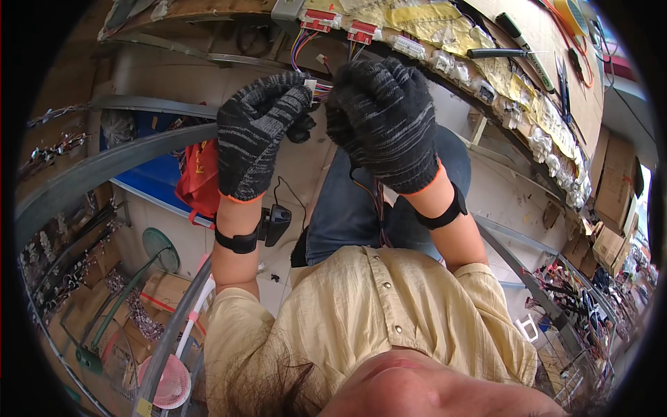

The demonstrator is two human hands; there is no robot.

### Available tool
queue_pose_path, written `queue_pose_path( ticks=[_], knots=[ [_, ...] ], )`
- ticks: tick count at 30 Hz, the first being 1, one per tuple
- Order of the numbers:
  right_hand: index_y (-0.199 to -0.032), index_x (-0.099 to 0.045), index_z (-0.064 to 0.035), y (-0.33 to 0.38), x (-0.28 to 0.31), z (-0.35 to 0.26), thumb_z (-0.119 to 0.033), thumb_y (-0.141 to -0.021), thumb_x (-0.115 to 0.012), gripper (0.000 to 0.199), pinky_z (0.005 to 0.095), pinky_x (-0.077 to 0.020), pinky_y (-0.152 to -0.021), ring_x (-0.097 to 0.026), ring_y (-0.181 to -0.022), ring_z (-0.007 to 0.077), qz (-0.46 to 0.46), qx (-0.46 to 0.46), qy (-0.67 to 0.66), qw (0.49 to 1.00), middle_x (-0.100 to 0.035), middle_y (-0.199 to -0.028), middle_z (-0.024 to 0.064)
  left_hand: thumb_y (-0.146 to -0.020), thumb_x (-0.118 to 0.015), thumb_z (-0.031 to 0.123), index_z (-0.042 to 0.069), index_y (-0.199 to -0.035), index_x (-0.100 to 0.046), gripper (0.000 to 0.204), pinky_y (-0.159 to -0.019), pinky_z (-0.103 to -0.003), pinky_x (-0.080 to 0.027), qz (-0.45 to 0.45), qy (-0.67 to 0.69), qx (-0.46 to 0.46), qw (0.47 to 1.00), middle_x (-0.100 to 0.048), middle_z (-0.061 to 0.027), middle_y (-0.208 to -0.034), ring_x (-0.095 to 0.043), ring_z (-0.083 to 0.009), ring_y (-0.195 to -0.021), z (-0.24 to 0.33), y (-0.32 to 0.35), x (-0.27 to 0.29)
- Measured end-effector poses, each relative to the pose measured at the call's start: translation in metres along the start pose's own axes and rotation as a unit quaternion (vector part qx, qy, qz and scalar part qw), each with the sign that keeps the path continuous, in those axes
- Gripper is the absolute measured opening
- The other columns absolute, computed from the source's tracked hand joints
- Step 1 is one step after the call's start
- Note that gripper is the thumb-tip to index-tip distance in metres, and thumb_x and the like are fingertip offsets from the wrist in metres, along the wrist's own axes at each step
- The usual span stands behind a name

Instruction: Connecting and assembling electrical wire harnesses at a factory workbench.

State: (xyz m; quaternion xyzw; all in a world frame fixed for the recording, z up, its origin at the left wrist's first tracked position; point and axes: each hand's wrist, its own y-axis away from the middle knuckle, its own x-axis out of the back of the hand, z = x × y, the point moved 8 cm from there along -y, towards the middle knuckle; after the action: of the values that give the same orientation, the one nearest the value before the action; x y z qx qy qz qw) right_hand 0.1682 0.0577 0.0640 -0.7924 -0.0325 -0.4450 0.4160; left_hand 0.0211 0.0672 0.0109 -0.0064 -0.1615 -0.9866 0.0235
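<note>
My left hand point(249, 139), in a black and grey striped knit glove, pinches a small white wire connector point(310, 87) between thumb and fingers. Several coloured wires point(323, 91) run from that connector to my right hand point(382, 121), which wears a matching glove. The right hand's fingers are curled closed around the wires; its fingertips are hidden behind the glove. Below it a bundle of wires point(379, 201) hangs down over my lap. Just beyond both hands, red connectors point(318, 20) with coloured wires sit along the bench edge, apart from the gloves.
A bench point(583, 76) spans the top right, holding a black marker point(511, 29), a dark-handled tool point(497, 53) and taped-down connectors along its edge. Metal rails point(104, 156) flank me. A red bag point(200, 181) hangs at left; a pink basket point(167, 382) stands lower left. Wire bundles point(570, 285) lie at right.
</note>
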Motion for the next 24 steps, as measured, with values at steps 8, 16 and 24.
queue_pose_path(
  ticks=[8,16,24],
  knots=[
    [-0.085,-0.064,-0.0095,-0.001,0.004,0.006,-0.012,-0.050,-0.076,0.037,0.0402,-0.0493,-0.067,-0.061,-0.080,0.0302,-0.006,-0.015,-0.061,0.998,-0.062,-0.095,0.0095,-0.085,-0.062,-0.005,-0.001,-0.119,-0.060,0.034,-0.065,-0.024,-0.054,-0.114,0.037,-0.094,0.988,-0.068,-0.0096,-0.096,-0.063,-0.0082,-0.079,-0.005,0.004,-0.002],
    [-0.087,-0.064,-0.0105,0.001,0.003,0.021,-0.014,-0.057,-0.074,0.032,0.0409,-0.0488,-0.072,-0.060,-0.087,0.0311,0.016,0.003,-0.193,0.981,-0.061,-0.096,0.0099,-0.072,-0.074,-0.005,0.002,-0.111,-0.065,0.041,-0.073,-0.025,-0.053,-0.093,-0.081,-0.097,0.988,-0.069,-0.0063,-0.094,-0.064,-0.0101,-0.080,0.006,0.007,-0.005],
    [-0.085,-0.064,-0.0063,-0.004,0.001,0.025,-0.001,-0.072,-0.068,0.015,0.0326,-0.0515,-0.062,-0.063,-0.079,0.0251,-0.015,0.020,-0.210,0.977,-0.062,-0.091,0.0082,-0.066,-0.079,-0.002,0.003,-0.102,-0.069,0.038,-0.072,-0.026,-0.053,-0.072,-0.167,-0.182,0.966,-0.070,-0.0056,-0.091,-0.064,-0.0113,-0.078,-0.003,-0.005,-0.006]
  ],
)
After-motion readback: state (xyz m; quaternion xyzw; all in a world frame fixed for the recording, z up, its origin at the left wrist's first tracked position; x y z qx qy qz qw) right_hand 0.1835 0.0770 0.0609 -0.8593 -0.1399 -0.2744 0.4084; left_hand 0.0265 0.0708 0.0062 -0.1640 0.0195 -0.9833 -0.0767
